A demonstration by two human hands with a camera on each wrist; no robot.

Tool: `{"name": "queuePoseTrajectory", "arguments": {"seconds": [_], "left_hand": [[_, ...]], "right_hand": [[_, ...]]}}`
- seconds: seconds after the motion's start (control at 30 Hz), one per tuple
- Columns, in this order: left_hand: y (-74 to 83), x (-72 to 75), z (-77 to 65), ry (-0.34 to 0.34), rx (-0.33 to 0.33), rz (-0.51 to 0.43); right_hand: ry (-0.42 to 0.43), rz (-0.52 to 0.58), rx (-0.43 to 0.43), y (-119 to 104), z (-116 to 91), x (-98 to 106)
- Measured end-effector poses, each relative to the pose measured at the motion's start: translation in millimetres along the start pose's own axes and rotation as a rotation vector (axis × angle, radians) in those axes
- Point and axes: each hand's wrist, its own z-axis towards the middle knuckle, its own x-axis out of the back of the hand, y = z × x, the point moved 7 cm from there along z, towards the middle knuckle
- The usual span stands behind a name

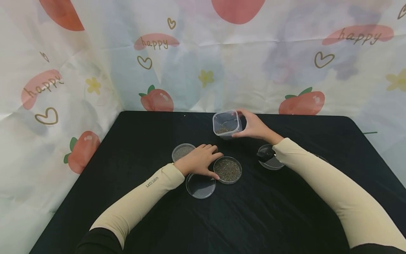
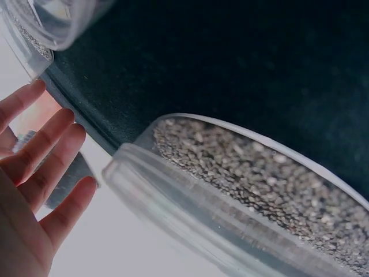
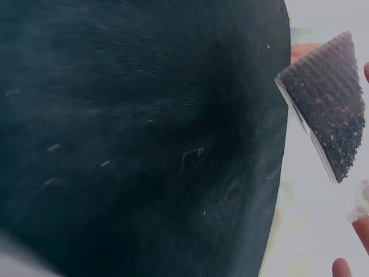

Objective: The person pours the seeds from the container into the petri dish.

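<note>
A black tabletop [image 1: 269, 218] carries the things. Over it, the left hand [image 1: 201, 158] has its fingers loosely spread, with the thumb at the edge of a round dish [image 1: 227, 182]; whether it presses there, one cannot tell. The right hand [image 1: 253, 125] pinches the clear tub [image 1: 228, 118] at one side, between thumb and fingers, near the tabletop's far edge. The tub seems tilted, and such one-sided hold could let it turn. The dish might slide if the thumb pushes its rim. The grains [image 1: 224, 129] inside the tub could spill if it leans further.
</note>
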Motion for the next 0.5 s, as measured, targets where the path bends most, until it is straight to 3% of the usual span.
{"name": "queuePoseTrajectory", "arguments": {"seconds": [0.17,0.5], "left_hand": [[0.0,0.8,0.4,0.0,0.001,-0.016],[-1.0,0.6,-0.3,0.001,-0.002,-0.015]], "right_hand": [[-0.039,0.038,-0.043,10.0,14.1,-12.7],[-0.128,0.009,-0.105,23.7,23.7,-25.5]]}}
